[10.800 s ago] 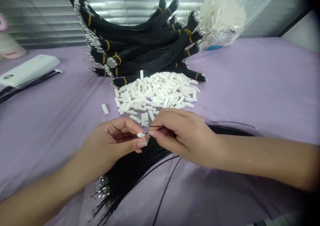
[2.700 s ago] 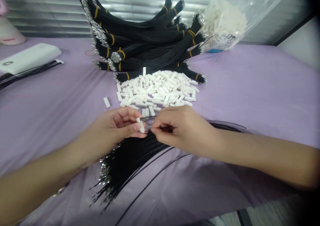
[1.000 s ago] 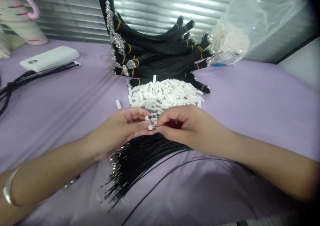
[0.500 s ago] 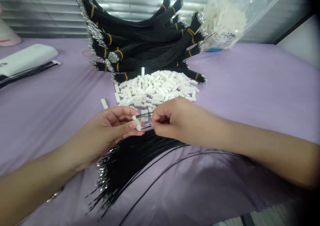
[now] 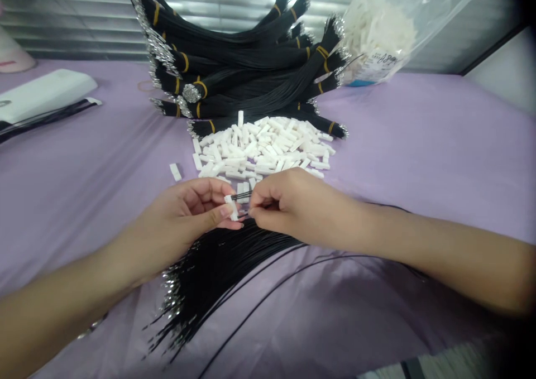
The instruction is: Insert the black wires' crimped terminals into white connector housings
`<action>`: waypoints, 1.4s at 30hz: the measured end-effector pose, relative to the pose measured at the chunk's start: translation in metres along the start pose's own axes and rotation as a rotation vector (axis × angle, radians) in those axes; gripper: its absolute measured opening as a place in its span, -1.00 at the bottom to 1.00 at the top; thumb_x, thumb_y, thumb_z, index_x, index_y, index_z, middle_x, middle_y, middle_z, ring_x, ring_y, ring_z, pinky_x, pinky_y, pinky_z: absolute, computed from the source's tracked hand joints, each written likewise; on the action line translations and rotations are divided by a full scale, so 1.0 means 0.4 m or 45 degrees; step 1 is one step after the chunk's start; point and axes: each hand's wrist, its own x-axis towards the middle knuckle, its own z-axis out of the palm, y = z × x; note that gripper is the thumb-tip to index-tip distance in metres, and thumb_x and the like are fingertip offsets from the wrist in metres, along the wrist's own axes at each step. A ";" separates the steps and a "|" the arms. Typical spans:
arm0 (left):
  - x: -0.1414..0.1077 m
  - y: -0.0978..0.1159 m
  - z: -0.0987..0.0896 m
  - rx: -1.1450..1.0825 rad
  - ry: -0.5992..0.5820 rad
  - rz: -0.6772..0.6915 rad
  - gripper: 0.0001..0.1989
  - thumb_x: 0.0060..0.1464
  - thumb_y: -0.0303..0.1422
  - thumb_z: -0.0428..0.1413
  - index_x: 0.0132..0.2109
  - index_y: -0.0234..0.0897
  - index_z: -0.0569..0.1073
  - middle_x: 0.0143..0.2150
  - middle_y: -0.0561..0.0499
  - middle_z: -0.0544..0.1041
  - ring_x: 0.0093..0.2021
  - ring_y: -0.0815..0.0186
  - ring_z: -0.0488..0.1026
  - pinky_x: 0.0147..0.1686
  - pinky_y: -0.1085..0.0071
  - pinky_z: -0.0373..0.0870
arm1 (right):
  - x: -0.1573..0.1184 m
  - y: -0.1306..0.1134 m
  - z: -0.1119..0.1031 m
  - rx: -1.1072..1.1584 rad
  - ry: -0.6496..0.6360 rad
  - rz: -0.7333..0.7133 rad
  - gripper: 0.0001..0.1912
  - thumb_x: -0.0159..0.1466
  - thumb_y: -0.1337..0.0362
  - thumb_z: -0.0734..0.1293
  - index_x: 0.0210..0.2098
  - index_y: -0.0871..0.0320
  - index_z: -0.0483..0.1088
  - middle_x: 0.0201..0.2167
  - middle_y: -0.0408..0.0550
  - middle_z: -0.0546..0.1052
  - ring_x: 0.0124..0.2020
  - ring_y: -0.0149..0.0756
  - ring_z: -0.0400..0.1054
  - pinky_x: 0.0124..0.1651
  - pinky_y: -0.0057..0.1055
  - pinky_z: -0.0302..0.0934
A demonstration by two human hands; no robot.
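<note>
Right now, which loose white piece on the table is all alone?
The white piece left of the pile, just beyond the left hand; the others lie bunched together.

"Where's the left hand (image 5: 186, 211)?"
"Left of centre, thumb (image 5: 211, 217) and fingers (image 5: 211, 187) pinched, left forearm (image 5: 84, 287) slanting to the lower left corner."
"And the right hand (image 5: 305, 207)?"
"Just right of centre, fingers curled inward, right forearm (image 5: 439, 250) running to the right edge."

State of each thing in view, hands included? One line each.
Left hand: closed, pinching white connector
Right hand: closed on thin wires
White connector: held, wires at upper end
Connector pile: loose, heaped
Wire bundles: stacked, tied in yellow
Wires below hands: ends fanned
Clear bag: part-filled
</note>
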 end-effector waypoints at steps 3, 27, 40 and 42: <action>0.001 -0.002 -0.002 0.004 -0.019 0.017 -0.81 -0.02 -0.45 0.23 -0.21 -0.28 0.43 -0.30 0.11 0.49 -0.37 0.50 0.50 -0.33 0.68 0.45 | 0.002 0.002 -0.003 0.006 0.010 -0.027 -0.87 0.13 0.40 0.25 -0.52 0.25 0.40 -0.61 -0.24 0.34 -0.56 -0.58 0.11 -0.44 -0.55 -0.04; 0.001 0.000 0.001 0.003 0.013 0.002 -0.80 0.00 -0.47 0.21 -0.19 -0.26 0.42 -0.28 0.08 0.49 -0.32 0.45 0.51 -0.32 0.64 0.49 | -0.001 -0.026 0.002 -0.426 -0.035 -0.181 -0.79 0.23 0.44 0.20 -0.51 0.31 0.37 -0.52 -0.08 0.30 -0.47 -0.45 0.14 -0.39 -0.47 -0.03; 0.006 -0.001 0.006 0.024 -0.035 0.025 -0.83 -0.01 -0.47 0.20 -0.22 -0.34 0.41 -0.33 0.04 0.49 -0.31 0.41 0.49 -0.28 0.54 0.51 | 0.004 -0.030 0.020 -0.417 -0.033 -0.258 -0.82 0.22 0.47 0.22 -0.51 0.30 0.37 -0.50 -0.07 0.34 -0.48 -0.43 0.15 -0.44 -0.45 -0.04; 0.007 0.002 0.010 0.015 -0.026 -0.001 -0.83 -0.01 -0.51 0.20 -0.22 -0.36 0.40 -0.36 0.05 0.47 -0.32 0.41 0.49 -0.29 0.55 0.51 | 0.005 -0.026 0.025 -0.396 -0.013 -0.319 -0.82 0.22 0.47 0.22 -0.49 0.30 0.38 -0.49 -0.08 0.34 -0.49 -0.43 0.14 -0.45 -0.45 -0.05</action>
